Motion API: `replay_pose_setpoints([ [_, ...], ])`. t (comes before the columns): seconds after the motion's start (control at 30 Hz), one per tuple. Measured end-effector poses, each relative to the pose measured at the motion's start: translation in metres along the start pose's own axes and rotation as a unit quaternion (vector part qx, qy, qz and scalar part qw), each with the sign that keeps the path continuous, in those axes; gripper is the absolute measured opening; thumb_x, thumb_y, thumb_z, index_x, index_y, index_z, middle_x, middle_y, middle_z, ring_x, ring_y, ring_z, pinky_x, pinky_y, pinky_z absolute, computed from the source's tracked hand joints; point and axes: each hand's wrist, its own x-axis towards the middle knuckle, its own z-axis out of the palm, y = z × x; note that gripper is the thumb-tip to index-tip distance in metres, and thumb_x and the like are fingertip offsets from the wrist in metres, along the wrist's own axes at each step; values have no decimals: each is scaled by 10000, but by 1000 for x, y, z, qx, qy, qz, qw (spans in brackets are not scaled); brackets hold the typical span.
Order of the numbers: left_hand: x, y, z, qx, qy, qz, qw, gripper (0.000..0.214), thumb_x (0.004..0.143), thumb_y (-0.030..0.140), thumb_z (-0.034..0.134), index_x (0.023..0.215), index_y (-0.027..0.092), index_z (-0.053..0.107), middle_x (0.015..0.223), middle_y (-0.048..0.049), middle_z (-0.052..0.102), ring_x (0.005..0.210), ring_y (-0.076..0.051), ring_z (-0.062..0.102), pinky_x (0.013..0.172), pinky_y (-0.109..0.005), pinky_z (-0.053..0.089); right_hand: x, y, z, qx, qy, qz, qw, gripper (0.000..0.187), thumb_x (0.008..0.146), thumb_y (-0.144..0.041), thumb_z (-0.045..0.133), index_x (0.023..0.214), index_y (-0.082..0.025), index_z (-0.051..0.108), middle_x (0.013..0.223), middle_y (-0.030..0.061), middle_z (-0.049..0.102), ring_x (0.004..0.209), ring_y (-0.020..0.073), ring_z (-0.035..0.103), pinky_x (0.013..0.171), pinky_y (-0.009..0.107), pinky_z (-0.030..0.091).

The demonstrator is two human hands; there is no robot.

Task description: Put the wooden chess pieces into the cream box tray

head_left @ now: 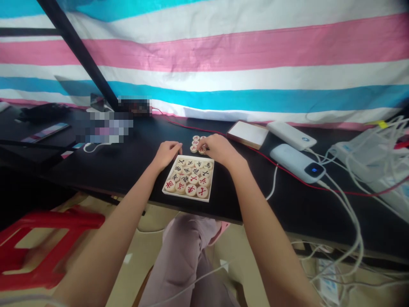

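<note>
A square white box (188,195) of Chinese chess pieces (191,189) lies on the black table in front of me. The round pale pieces sit in rows, with black characters farther back and red ones at the front. Behind the box, several more Chinese chess pieces (194,143) with red characters stand in a small group. My right hand (219,149) reaches over this group, its thumb and fingers pinched on a piece at the near right. Beside the box's far left corner rests my left hand (167,152), fingers curled and pressed together; its palm side is hidden.
A flat box with a white top (248,134) lies behind my right hand. Two white power devices (295,162) with cables are on the right, and a red cable (275,164) crosses the table (105,170). A red stool (60,221) stands below left. Striped sheeting hangs behind.
</note>
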Motion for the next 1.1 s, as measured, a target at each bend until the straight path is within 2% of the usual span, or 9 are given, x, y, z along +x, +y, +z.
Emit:
replay_pose_setpoints([
  [0.27,2,0,-2,-25,-5,-3,1000,369,792,389,402,561,153,570,393,31,455,427,-104,434,539,-238,341,0,-4,-1,-12,8,-5,1000,227,763,-71,564,862,-233,689,855,13,669,819,149,580,758,270,353],
  [0.47,0,0,-2,-22,3,-12,1000,361,783,391,405,567,155,571,402,31,454,432,-106,432,527,-238,339,-1,-2,0,-3,53,-19,998,178,756,-124,602,879,-226,680,1079,31,581,897,152,557,772,283,327],
  [0.63,-3,4,-3,-36,5,-17,999,386,797,419,400,576,152,569,411,30,456,437,-105,430,538,-241,345,-1,-3,0,-36,33,-7,999,96,777,-174,606,799,-216,690,1000,35,580,889,157,538,753,292,291],
  [0.83,-3,4,-4,-57,2,-21,998,423,802,474,404,587,150,571,410,30,464,439,-104,434,545,-239,347,0,-1,3,-51,45,-5,998,122,807,-203,572,742,-199,675,982,32,602,898,160,526,742,303,253],
  [1.1,-4,6,-5,-70,9,-21,997,415,793,466,430,578,145,580,402,29,476,429,-92,437,536,-228,342,1,3,1,-32,61,12,998,128,811,-235,557,804,-224,685,994,34,600,894,166,526,760,315,255],
])
